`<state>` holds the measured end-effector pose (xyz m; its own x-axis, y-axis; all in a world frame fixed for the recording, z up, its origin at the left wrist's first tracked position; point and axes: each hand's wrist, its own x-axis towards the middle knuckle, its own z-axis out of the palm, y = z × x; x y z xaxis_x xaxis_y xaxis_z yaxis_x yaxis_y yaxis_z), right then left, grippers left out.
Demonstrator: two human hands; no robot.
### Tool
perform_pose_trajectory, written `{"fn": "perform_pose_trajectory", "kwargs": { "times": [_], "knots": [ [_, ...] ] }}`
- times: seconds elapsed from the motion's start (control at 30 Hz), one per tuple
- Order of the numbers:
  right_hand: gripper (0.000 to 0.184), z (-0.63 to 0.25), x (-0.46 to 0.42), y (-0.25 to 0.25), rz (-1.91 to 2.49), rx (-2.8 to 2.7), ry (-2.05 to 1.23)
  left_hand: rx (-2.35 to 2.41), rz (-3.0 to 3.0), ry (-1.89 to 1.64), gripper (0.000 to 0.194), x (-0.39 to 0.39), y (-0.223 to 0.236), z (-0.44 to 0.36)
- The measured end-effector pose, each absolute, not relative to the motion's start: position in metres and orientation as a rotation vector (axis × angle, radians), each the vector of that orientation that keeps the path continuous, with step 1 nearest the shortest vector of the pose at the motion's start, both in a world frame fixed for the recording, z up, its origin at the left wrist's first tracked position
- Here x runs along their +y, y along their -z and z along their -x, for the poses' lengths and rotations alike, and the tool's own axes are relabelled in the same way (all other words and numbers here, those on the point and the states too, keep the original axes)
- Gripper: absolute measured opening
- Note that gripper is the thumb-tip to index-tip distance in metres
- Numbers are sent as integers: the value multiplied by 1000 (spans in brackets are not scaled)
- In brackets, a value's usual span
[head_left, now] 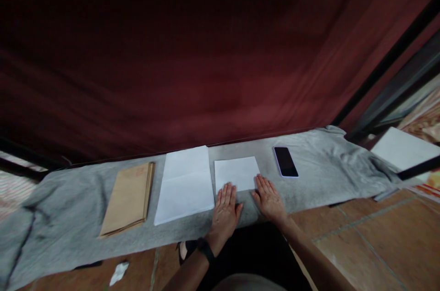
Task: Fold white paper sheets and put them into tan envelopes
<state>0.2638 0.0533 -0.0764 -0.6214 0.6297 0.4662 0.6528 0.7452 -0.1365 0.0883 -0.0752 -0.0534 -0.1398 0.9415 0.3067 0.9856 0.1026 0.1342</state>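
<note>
A small white sheet of paper, perhaps folded, lies flat on the grey cloth in front of me. My left hand rests palm down on its near left corner, fingers stretched out. On the near right corner lie the fingertips of my right hand, also flat and open. Left of the small sheet is a stack of larger white paper with a faint crease across it. Further left sits a pile of brown envelopes. A phone with a dark screen and pale purple edge lies to the right.
The grey cloth covers a long narrow surface, wrinkled at both ends. A dark red curtain or panel rises behind it. Brown floor tiles show below, with a crumpled white scrap. At far right is a white board-like object.
</note>
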Motion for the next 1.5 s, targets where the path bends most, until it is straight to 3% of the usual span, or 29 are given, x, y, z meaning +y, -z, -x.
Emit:
{"fn": "perform_pose_trajectory", "kwargs": {
  "times": [0.3, 0.87, 1.2, 1.5],
  "knots": [
    [51, -243, 33, 62, 806, -2610, 25, -2198, 1979, 378, 58, -78, 51, -90],
    [61, -287, 45, 65, 828, -2622, 17, -2257, 1985, 354, 61, -81, 36, -96],
    [60, -289, 44, 68, 865, -2602, 39, -2432, 1965, 317, 53, -66, 32, -86],
    [60, -288, 45, 70, 863, -2566, 19, -2735, 1663, 604, 54, -20, 28, -51]
  ]
}}
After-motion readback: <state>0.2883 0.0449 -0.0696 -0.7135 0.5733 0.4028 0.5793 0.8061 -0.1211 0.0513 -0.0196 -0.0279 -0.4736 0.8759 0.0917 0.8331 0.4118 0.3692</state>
